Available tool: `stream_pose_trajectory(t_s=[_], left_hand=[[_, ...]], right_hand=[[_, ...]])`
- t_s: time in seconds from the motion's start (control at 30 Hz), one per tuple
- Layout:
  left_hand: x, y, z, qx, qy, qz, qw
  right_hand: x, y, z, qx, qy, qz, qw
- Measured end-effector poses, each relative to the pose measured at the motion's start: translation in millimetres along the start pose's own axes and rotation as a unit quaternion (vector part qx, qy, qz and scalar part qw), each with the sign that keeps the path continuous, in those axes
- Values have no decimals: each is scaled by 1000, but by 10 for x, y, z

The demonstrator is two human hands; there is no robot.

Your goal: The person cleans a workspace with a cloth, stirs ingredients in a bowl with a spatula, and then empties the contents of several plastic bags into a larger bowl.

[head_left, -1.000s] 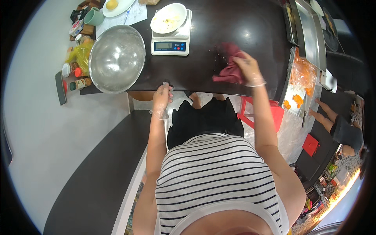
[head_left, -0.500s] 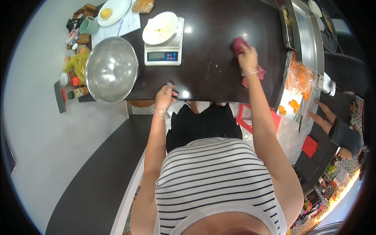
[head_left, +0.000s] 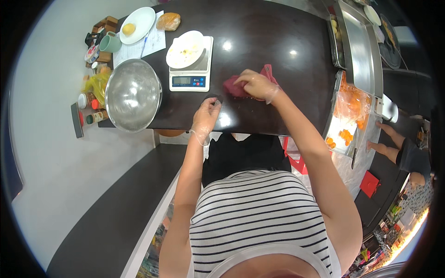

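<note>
My right hand point(head_left: 259, 86), in a clear plastic glove, presses a dark red cloth point(head_left: 232, 88) onto the dark table point(head_left: 296, 32). Part of the cloth spreads out behind the fingers. Small crumbs lie along its near edge. My left hand point(head_left: 206, 116), also gloved, is at the table's front edge with the fingers closed around a small dark thing that I cannot make out. Just beyond that hand stands a white kitchen scale point(head_left: 189, 83). A white bowl point(head_left: 178, 53) with yellowish bits in it rests tilted on the scale.
A large steel bowl point(head_left: 133, 95) stands left of the scale, beside jars and a yellow bag point(head_left: 98, 87). Behind are a white plate point(head_left: 146, 17), a green mug point(head_left: 110, 43) and a wrapped bread point(head_left: 168, 21). Metal trays point(head_left: 359, 51) and orange pieces point(head_left: 345, 136) line the right. Another person is far right.
My right hand has swept the cloth leftward across the table, toward the scale. My left hand has moved slightly right and stays closed.
</note>
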State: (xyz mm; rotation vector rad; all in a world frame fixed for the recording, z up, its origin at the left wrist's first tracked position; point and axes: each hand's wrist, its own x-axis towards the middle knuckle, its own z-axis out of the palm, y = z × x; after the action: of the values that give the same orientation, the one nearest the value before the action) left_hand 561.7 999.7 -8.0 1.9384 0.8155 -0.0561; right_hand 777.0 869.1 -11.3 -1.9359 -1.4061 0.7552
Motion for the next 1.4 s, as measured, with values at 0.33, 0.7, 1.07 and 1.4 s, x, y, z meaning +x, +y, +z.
stream_pose_trajectory(t_s=[0.33, 0.7, 1.07, 1.4], left_hand=[[8, 354, -198, 90, -89, -66, 990], [-405, 26, -199, 93, -49, -73, 992], [-448, -577, -153, 28, -80, -81, 993], [-187, -110, -313, 54, -119, -70, 989]], right_hand=[[-1001, 732, -745, -281, 106, 365, 881], [-621, 522, -197, -315, 282, 370, 827], [-664, -130, 337, -65, 280, 355, 890], [-493, -50, 348, 28, 189, 331, 924]])
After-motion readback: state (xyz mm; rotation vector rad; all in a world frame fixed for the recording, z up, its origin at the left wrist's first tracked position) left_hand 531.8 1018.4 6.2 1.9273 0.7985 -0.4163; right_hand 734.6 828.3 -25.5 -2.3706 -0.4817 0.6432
